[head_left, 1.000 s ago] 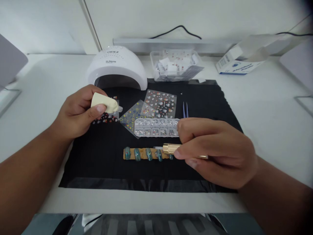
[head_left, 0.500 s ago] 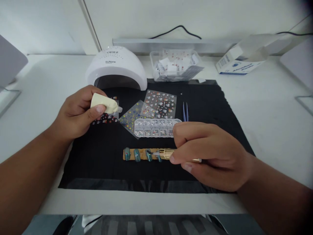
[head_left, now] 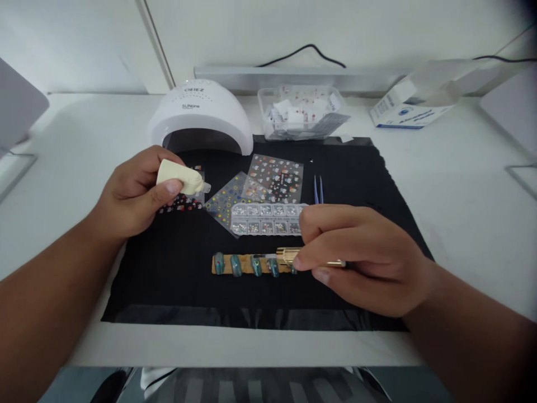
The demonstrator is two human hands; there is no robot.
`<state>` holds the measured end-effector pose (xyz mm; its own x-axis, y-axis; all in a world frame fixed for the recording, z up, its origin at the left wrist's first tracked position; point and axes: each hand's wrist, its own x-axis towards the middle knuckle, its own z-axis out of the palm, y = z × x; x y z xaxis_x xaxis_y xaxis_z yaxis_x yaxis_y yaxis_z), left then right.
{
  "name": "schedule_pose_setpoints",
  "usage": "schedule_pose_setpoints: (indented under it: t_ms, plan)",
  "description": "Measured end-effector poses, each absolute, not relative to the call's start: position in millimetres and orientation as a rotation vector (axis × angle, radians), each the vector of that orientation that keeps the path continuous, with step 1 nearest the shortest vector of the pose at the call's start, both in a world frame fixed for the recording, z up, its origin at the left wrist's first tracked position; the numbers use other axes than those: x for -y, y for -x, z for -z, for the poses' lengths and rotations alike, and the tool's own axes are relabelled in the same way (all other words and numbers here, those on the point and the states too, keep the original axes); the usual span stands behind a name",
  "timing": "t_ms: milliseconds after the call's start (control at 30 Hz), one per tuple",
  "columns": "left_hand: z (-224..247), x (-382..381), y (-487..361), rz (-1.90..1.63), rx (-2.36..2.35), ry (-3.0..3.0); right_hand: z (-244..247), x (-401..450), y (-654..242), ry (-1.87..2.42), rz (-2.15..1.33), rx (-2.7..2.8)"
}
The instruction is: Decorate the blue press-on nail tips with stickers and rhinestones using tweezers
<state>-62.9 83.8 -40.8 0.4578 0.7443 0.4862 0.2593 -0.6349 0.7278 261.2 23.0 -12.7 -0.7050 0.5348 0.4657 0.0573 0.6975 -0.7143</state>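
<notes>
A cream nail polish bottle, uncapped and tilted with its clear neck to the right, is held in my left hand. My right hand pinches the gold handle of a nail polish brush. The brush tip lies at the upper end of the middle press-on nail; whether it touches I cannot tell. Several teal, glossy nails stand in a row on a tan strip, the rightmost partly behind my right fingers. Just beyond is a clear rhinestone case, its right end hidden by that hand.
Nail sticker sheets and blue tweezers lie on the black mat. Behind stand a white nail lamp and a clear plastic box of packets. An opened white carton is at the back right.
The brush tip has shifted slightly up, from the face of the middle nail to its upper end. My left hand and the bottle stay nearly still.
</notes>
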Motion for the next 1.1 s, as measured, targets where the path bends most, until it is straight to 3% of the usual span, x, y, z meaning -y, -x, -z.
schedule_pose_setpoints:
  t_ms: [1100]
  plan:
    - [42.3,-82.9,62.6,-1.118,-0.847,-2.119,12.5,-23.8,-258.5,0.452,-0.980,2.158]
